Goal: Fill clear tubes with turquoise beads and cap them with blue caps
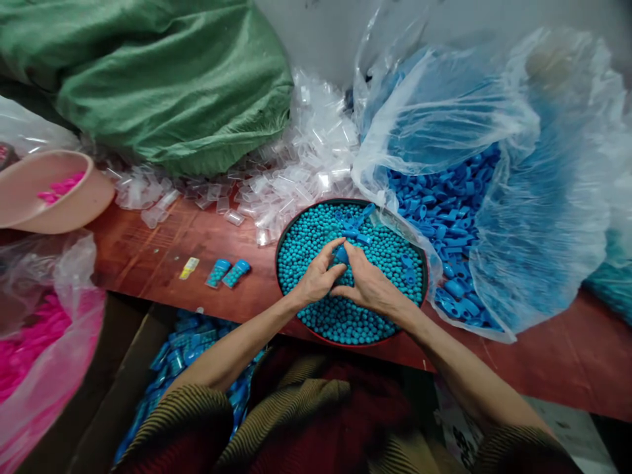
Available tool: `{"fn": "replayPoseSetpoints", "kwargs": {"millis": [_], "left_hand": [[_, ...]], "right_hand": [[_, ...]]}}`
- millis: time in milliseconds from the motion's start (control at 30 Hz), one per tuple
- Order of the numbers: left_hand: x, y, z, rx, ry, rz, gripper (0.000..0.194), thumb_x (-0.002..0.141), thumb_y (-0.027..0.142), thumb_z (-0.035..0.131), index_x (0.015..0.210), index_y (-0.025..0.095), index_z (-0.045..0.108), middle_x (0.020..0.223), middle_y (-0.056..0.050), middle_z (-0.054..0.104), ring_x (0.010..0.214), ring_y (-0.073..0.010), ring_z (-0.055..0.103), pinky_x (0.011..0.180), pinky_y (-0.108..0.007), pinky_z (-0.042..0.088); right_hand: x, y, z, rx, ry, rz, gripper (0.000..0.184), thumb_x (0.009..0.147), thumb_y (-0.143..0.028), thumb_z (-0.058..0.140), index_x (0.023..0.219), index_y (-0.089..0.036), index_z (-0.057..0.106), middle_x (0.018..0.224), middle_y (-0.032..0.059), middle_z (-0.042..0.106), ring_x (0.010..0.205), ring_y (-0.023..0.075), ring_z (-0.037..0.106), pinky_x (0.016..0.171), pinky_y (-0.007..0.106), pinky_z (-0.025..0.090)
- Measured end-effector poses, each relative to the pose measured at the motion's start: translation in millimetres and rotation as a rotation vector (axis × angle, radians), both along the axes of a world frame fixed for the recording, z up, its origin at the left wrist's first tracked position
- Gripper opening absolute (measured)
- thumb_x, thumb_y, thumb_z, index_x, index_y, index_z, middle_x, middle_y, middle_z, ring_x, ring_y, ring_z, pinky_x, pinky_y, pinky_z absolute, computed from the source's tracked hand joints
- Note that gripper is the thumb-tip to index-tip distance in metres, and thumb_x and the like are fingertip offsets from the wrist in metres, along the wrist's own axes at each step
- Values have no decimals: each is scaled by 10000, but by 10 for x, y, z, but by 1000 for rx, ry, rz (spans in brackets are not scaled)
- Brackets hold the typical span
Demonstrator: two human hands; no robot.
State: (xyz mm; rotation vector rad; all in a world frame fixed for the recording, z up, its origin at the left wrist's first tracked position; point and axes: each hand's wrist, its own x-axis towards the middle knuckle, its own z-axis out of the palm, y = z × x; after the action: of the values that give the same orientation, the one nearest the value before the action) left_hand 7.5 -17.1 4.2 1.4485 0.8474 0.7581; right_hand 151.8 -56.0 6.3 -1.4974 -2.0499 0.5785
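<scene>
A round tray (278, 271) full of small turquoise beads (353, 328) sits at the table's front edge. Above the beads, my left hand (318, 275) and my right hand (369, 280) meet, fingertips pinched around a blue plastic cap (342, 255). Fingers partly cover the cap, so I cannot tell whether a clear tube is joined to it. Several loose blue caps (356, 236) lie on the beads just beyond my fingertips. Left of the tray, two filled clear tubes with blue caps (237, 272) lie side by side on the red table.
Clear empty tubes (296, 191) are heaped behind the tray, beside a green sack (178, 85). An open plastic bag (538, 217) of blue caps (444, 204) stands right. A pink bowl (93, 191) is at left. Below the table edge, a box holds filled tubes (185, 345).
</scene>
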Motion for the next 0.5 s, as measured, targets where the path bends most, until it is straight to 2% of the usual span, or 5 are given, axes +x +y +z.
{"fn": "replayPoseSetpoints", "kwargs": {"millis": [67,167,267,367,500], "left_hand": [[1,-5,11,-16,-13,6,474,783,216,516,1247,175,425,1047,-51,591,892,-160,560,836,-296,460],[12,-25,24,-47,-19,23,353,770,212,533,1117,173,482,956,-29,594,885,-151,555,814,-267,451],[34,-66,28,-88,10,79,260,780,230,536,1031,182,491,794,17,552,730,-113,527,684,-223,431],[30,-112,12,-82,114,137,207,791,250,531,986,188,496,624,61,417,563,-88,412,551,-208,350],[-52,-141,-35,24,264,96,191,807,246,499,991,199,513,650,48,423,588,-106,406,579,-232,352]], "right_hand": [[-47,-40,-36,19,-61,-33,834,767,-459,616,1425,-127,225,1220,209,520,1013,330,598,737,450,539],[-96,-52,-95,83,-119,-105,782,773,-444,595,1399,-127,251,1110,190,552,886,307,621,645,406,537],[-131,-36,-141,114,-187,-119,740,755,-452,588,1337,-79,326,1049,192,559,826,296,614,596,375,520],[-176,-34,-201,83,-235,-91,727,716,-473,614,1274,-68,385,1022,182,569,810,289,610,583,360,511],[-289,-85,-258,16,-268,-109,715,757,-472,588,1314,-91,353,1058,182,570,809,275,619,581,347,505]]}}
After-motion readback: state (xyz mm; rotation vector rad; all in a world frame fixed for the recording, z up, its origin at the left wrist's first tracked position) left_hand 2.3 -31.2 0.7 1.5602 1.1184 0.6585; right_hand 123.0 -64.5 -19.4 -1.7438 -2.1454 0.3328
